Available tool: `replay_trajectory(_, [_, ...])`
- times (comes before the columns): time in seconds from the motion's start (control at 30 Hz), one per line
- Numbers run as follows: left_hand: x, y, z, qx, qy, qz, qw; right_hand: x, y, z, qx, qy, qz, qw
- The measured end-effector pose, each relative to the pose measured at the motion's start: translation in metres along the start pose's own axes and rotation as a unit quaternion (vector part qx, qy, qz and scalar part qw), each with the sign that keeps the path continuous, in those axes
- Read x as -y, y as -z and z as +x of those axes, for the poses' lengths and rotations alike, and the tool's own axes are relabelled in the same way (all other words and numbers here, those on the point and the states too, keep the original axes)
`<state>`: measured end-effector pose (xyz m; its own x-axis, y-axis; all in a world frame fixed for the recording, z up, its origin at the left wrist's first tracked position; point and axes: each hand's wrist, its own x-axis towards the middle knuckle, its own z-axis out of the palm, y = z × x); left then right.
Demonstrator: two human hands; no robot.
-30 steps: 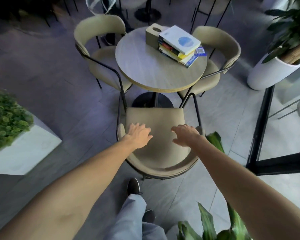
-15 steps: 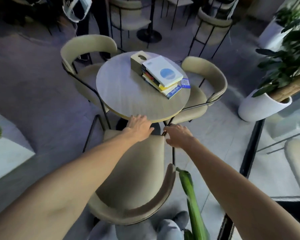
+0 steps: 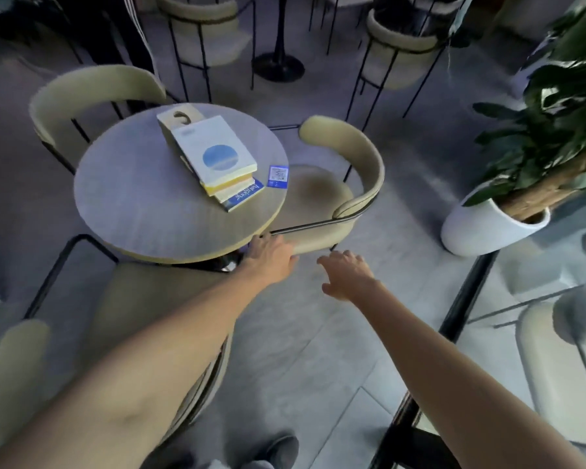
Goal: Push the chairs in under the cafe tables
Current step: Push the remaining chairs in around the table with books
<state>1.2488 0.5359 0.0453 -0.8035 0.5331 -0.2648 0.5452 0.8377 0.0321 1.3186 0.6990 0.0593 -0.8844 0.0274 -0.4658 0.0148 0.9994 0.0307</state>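
I log: left hand (image 3: 272,253) spread, fingers at right chair (image 3: 335,184) seat edge; right hand (image 3: 347,274) spread, empty; round table (image 3: 180,184) adjacent.

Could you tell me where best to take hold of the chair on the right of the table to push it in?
Probably the curved backrest of the chair, approached from the right, the side away from the table; pushing there should send the seat under.
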Motion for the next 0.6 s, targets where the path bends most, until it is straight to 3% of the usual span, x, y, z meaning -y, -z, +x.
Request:
replay_trajectory(0.33, [-0.094,0.036,0.130,-0.026,0.009,-0.023,0.999,-0.139,0.042,0.067,-0.030,0.002,-0.038,0.999])
replay_trajectory(0.6, [-0.122,0.082,0.268,-0.044,0.058,-0.036,0.997,-0.229,0.104,0.182,-0.041,0.042,-0.078,0.995])
